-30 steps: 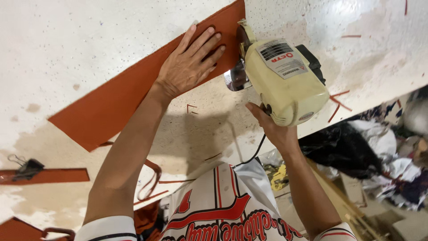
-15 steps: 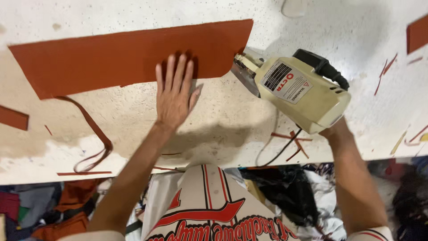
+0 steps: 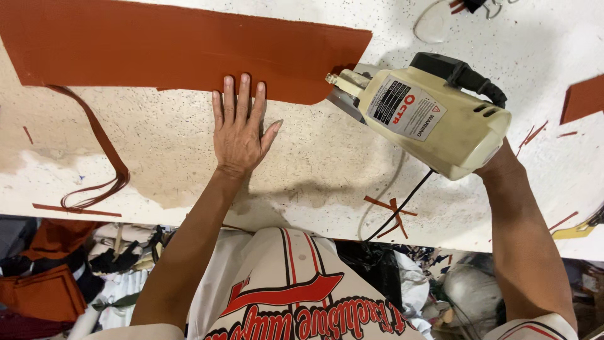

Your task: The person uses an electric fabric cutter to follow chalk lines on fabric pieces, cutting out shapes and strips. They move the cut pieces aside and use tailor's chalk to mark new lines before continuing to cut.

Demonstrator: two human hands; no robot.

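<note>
Presently on the bench: a speckled white cutting table [image 3: 314,182], worn and stained at its near edge.

Item one: rust-red fabric sheet [image 3: 176,47], lying flat across the far side of the table, its right end meeting the nose of the cutter. A narrow trimmed strip [image 3: 104,148] of the same cloth curls from the sheet's lower left corner down toward the near edge.

Item two: cream-coloured electric fabric cutter [image 3: 434,123] with a black top handle, standing on the table just right of the sheet; its black power cord [image 3: 402,208] runs off the near edge.

Left hand [image 3: 239,129]: flat, palm down, fingers spread; fingertips press the sheet's near edge, the palm rests on bare table. It grasps nothing.

Right hand [image 3: 500,160]: behind the cutter's rear end, mostly hidden by the housing; the grip cannot be told.

Sundry: small red offcuts [image 3: 390,208] scattered near the cord; a further red piece [image 3: 582,97] at the right edge.
</note>
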